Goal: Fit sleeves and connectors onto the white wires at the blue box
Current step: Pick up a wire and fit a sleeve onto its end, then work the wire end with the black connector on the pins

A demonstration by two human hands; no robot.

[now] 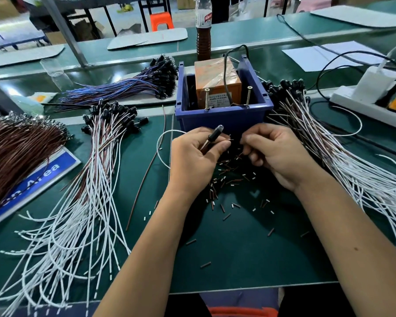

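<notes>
while both hands work close together just in front of the blue box, this is how things lie:
left hand (196,154): fingers curled round a black connector (215,133) with a clear tip, and pinching a thin bare wire end that points right; a white wire (161,143) loops out behind the hand.
right hand (270,152): fingers curled, tips pinched together near that wire end; whether a sleeve sits between them cannot be told.
gap between hands: narrow; the wire tip lies just short of the right fingertips.
loose sleeves (229,175): small brown and white pieces scattered on the green mat (238,259) under and below the hands.
blue box (224,117): just beyond the hands, holding an orange unit (217,81) with two upright screws.
finished bundles: white wires with black caps fan out at left (101,156) and at right (325,145).
risk, slip: a sleeve that small could drop from the pinch and be lost among the scattered ones.
risk, bend: the thin wire end may buckle if pushed off-centre.
risk, snag: the looped wire lies near the left bundle and could tangle with it.
risk, mix-up: brown and white pieces lie mingled, so the wrong one could be picked.
</notes>
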